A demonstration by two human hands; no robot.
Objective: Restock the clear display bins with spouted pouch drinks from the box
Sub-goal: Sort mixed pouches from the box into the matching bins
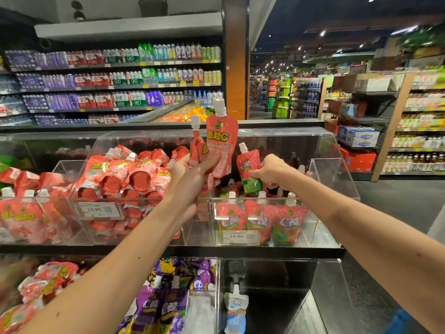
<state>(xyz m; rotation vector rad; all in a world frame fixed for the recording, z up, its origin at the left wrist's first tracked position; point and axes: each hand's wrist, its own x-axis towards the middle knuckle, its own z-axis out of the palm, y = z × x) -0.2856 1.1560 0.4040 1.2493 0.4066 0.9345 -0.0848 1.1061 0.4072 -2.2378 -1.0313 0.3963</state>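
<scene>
Head view. Left grip (192,173) is closed round the lower ends of 2 pink spouted pouches (222,141). Both are upright with white caps up, held above the divider between the middle and right bins.

Right grip (272,172) has its fingers curled and pinches a red-and-green strawberry pouch (249,169) by its side. This pouch is cap up, slightly tilted, raised over the right clear bin (333,182).

Right clear bin: 3 matching standing pouches (289,222) line the front wall, with more lying behind them. The price label (237,237) on the front reads 14.90.

Middle clear bin (72,169): a heap of pink pouches (134,174) lies on its sides, piled above the rim.

Both bins sit on a black shelf (240,251).

Lower level: purple grape pouches (163,307) are crowded together. 1 pale blue pouch (236,307) stands alone in the dark compartment to their right.

Background: shelving with bottled drinks (120,78).
</scene>
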